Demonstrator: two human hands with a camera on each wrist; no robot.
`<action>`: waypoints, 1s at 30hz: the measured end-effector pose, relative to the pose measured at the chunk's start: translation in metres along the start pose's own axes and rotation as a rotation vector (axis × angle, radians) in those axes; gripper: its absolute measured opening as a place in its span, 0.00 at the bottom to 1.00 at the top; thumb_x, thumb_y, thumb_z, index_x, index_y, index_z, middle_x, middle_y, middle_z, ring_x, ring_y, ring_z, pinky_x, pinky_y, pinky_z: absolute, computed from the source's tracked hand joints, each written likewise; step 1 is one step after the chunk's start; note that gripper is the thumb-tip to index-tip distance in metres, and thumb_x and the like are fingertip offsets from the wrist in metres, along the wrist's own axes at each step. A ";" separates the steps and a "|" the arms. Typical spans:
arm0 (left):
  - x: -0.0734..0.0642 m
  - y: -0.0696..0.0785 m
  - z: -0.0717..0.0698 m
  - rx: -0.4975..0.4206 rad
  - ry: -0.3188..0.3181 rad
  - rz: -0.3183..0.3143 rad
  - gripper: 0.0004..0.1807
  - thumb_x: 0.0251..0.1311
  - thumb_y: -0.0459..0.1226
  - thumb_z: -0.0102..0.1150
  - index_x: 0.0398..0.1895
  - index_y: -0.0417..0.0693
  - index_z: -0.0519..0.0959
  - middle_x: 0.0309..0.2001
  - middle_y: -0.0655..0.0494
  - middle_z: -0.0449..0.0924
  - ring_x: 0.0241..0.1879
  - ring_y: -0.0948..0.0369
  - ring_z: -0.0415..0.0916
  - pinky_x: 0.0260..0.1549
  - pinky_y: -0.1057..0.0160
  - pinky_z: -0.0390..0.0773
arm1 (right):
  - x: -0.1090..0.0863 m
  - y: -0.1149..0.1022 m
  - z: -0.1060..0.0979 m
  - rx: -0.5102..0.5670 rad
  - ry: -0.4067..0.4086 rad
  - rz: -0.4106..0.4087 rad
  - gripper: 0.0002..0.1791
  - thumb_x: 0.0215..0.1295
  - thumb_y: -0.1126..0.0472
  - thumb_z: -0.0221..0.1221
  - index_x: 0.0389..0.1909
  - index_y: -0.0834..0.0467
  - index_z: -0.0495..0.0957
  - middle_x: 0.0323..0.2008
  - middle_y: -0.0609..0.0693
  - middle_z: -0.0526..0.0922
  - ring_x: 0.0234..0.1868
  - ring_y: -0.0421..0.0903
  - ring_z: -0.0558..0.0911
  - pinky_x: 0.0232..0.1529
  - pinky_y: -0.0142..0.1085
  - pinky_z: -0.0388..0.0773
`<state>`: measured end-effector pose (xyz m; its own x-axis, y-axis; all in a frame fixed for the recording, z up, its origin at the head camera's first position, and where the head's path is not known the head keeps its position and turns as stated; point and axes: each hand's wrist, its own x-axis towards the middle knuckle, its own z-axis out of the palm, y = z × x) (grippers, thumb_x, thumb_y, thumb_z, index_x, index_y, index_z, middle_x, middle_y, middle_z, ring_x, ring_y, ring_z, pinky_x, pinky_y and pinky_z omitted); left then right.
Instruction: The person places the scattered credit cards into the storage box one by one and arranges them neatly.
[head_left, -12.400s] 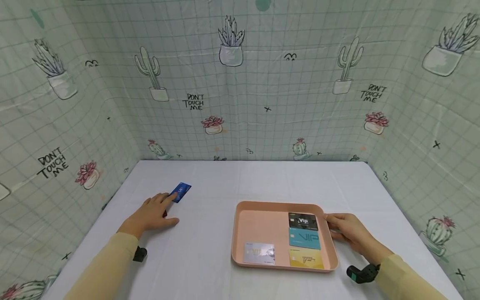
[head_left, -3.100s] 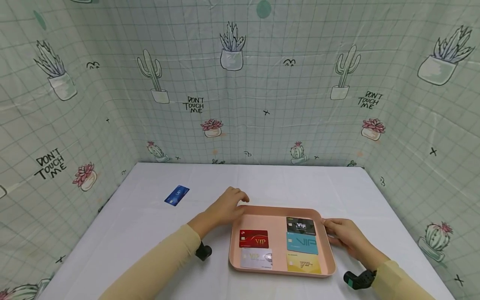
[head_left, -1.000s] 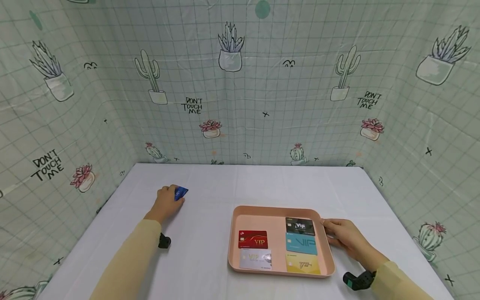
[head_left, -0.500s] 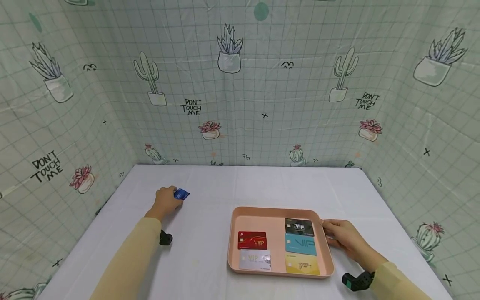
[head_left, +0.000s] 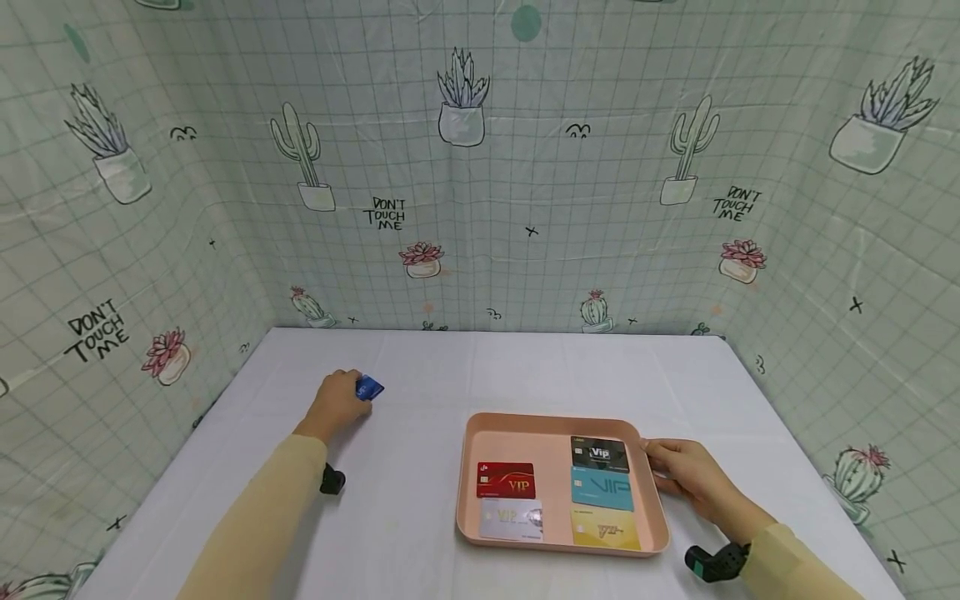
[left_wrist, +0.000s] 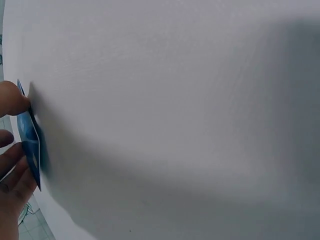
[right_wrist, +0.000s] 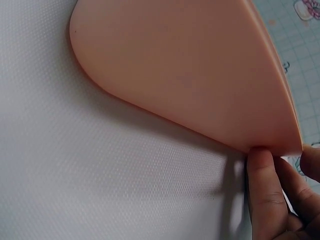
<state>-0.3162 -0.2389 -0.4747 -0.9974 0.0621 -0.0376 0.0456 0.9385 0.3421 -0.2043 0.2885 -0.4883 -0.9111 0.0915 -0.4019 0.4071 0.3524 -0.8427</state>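
At the table's left, my left hand (head_left: 337,403) pinches a blue card (head_left: 370,388) between thumb and fingers. The hand covers part of the card in the head view. In the left wrist view the blue card (left_wrist: 31,142) stands tilted on edge, close to the white surface. My right hand (head_left: 686,467) grips the right rim of a pink tray (head_left: 551,427); in the right wrist view its fingers (right_wrist: 266,192) touch the tray's outer wall. Inside the tray lie a red card (head_left: 506,481), a silver card (head_left: 512,520), a black card (head_left: 600,454), a teal card (head_left: 602,489) and a yellow card (head_left: 605,530).
A white cloth covers the table (head_left: 420,483). The tray's cards form two columns, with bare tray floor (head_left: 517,442) behind the red card. A patterned curtain (head_left: 465,183) rises along the back and both sides.
The red card has come into the tray since the oldest frame. My left hand has gone from the tray's far left corner to the blue card and taken hold of it. The right hand stays.
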 end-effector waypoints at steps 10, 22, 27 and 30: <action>-0.001 0.025 0.002 -0.006 0.023 0.093 0.33 0.59 0.35 0.68 0.65 0.25 0.72 0.61 0.26 0.75 0.61 0.36 0.75 0.61 0.41 0.76 | 0.000 0.001 -0.002 -0.007 -0.004 -0.005 0.35 0.81 0.48 0.52 0.69 0.75 0.67 0.68 0.73 0.72 0.52 0.45 0.84 0.43 0.33 0.85; 0.004 0.055 0.012 -0.007 0.013 0.188 0.32 0.61 0.38 0.68 0.67 0.32 0.74 0.65 0.33 0.75 0.64 0.39 0.73 0.63 0.43 0.75 | -0.001 0.000 -0.001 -0.011 -0.014 -0.012 0.34 0.81 0.49 0.51 0.69 0.76 0.66 0.68 0.73 0.71 0.54 0.46 0.84 0.43 0.32 0.85; 0.003 0.066 0.014 -0.013 0.024 0.214 0.31 0.62 0.38 0.69 0.67 0.33 0.75 0.65 0.34 0.76 0.64 0.41 0.74 0.63 0.44 0.76 | -0.001 -0.001 -0.001 -0.014 -0.014 -0.012 0.33 0.81 0.49 0.50 0.69 0.76 0.67 0.68 0.73 0.71 0.56 0.48 0.84 0.44 0.33 0.85; 0.002 0.073 0.016 -0.020 0.020 0.230 0.31 0.62 0.39 0.69 0.67 0.34 0.75 0.65 0.35 0.76 0.64 0.42 0.75 0.63 0.44 0.76 | -0.001 -0.001 0.000 -0.017 -0.013 -0.011 0.33 0.81 0.50 0.50 0.69 0.76 0.67 0.68 0.73 0.71 0.55 0.48 0.84 0.43 0.33 0.85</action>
<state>-0.3135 -0.1645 -0.4644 -0.9617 0.2669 0.0624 0.2712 0.8934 0.3583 -0.2039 0.2885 -0.4869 -0.9147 0.0755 -0.3969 0.3954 0.3687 -0.8412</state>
